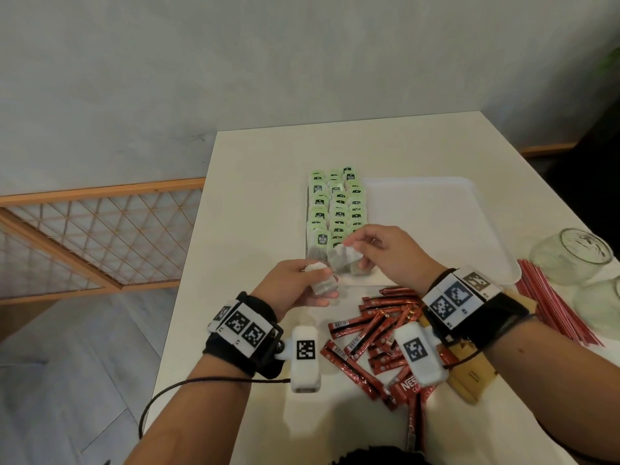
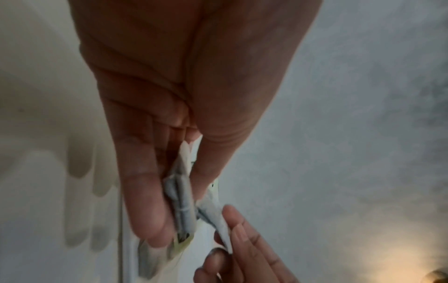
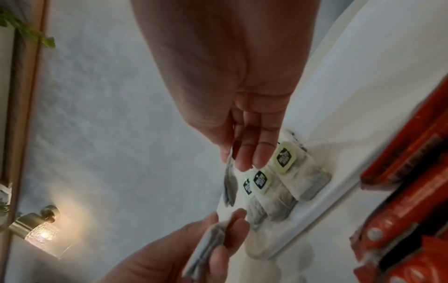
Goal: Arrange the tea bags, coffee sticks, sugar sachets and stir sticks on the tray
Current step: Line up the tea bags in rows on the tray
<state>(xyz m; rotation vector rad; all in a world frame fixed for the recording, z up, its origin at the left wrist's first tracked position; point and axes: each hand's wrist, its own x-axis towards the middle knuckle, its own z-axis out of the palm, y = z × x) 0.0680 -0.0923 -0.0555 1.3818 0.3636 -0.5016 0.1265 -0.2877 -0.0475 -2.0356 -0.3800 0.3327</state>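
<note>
Head view: the tea-bag step of the arrangement is in hand. Three overlapping columns of tea bags (image 1: 337,209), green tags up, fill the 9 o'clock side of the white tray (image 1: 446,209), running from its far edge toward its near edge. The left hand (image 1: 295,283) holds a small stack of spare tea bags (image 1: 321,280) in a narrow grip, thumb against fingers, just off the tray's 7 o'clock corner. The right hand (image 1: 382,250) pinches a single tea bag (image 1: 342,256) by one end, at the near end of the columns.

Judged next move: lay this bag flat at the near end of a column, tag aligned with its neighbours, then draw the next from the left-hand stack.

Coffee sticks (image 1: 372,337) lie in a loose heap on the surface at 6 o'clock of the tray. Red stir sticks (image 1: 550,303) lie at 4 o'clock, beside two glass jars (image 1: 573,255). Both await placement. Sugar sachets cannot be told for certain.
</note>
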